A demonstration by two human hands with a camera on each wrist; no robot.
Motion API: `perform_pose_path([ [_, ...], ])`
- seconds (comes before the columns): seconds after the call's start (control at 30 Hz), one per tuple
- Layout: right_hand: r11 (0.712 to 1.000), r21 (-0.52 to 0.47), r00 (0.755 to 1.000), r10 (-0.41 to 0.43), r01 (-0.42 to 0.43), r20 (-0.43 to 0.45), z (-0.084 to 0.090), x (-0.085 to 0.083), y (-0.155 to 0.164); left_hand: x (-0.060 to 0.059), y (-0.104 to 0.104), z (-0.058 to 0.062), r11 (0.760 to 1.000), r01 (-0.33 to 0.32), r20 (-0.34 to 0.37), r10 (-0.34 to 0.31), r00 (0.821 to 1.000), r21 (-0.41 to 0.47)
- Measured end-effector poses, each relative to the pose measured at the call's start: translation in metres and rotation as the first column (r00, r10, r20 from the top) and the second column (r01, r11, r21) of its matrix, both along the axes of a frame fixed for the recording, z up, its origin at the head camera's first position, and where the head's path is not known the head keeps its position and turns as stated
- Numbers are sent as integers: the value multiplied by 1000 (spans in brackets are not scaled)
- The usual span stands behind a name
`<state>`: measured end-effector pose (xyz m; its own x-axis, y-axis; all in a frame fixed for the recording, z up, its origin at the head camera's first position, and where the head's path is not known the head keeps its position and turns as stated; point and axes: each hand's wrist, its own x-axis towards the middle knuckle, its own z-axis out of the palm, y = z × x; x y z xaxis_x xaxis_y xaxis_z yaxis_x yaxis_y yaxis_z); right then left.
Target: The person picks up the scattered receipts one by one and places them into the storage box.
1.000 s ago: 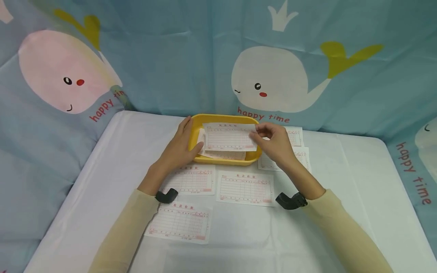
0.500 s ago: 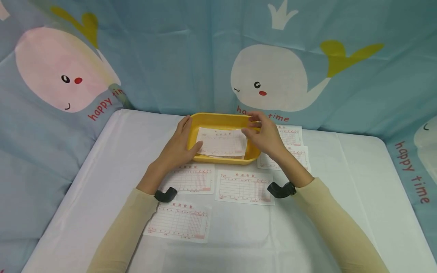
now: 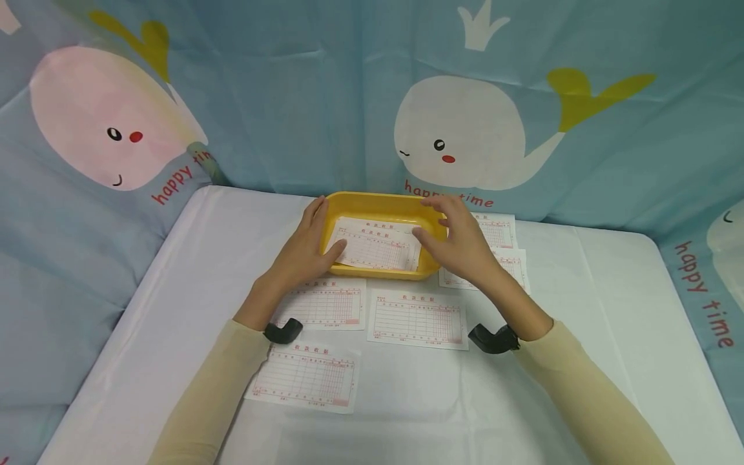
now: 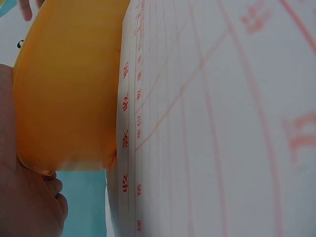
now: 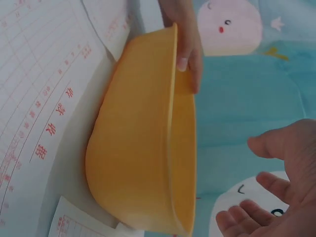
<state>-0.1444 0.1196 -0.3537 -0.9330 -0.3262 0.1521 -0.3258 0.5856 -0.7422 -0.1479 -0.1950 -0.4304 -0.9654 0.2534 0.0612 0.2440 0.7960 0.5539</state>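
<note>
Presumably limp and light, slips (image 3: 374, 252) inside the tray (image 3: 372, 205) pinch best by an edge. Left hand (image 3: 301, 250) grips its left rim; right hand (image 3: 459, 237), fingers parted, holds nothing.

A white-draped surface (image 3: 407, 413) carries a yellow tray (image 3: 372, 274) around the middle of its far part. Near the tray's right end lie a far slip (image 3: 501, 231) and a nearer slip (image 3: 513, 263), both partly hidden. On its near side lie a left slip (image 3: 328, 309), a central slip (image 3: 417, 321) and, nearest, a lower-left slip (image 3: 308, 378), all red-printed.
</note>
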Motion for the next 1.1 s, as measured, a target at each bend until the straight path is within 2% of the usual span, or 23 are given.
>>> perform_pose_path([
  [0.33, 999, 13, 995, 34, -33, -99, -1, 23, 18, 0, -2, 0, 1000, 6, 0, -6, 1000, -4],
  [0.6, 999, 25, 993, -27, 30, -112, -6, 46, 30, 0, 1, 0, 1000, 5, -2, -5, 1000, 4],
  [0.87, 998, 7, 989, -56, 58, -139, -25, 68, 38, 1, 0, 1, 1000, -5, 13, 5, 1000, -6],
  [1.1, 997, 34, 987, -66, 72, -143, -46, 85, 45, 0, 1, 1, 1000, -13, 10, 13, 1000, -3],
])
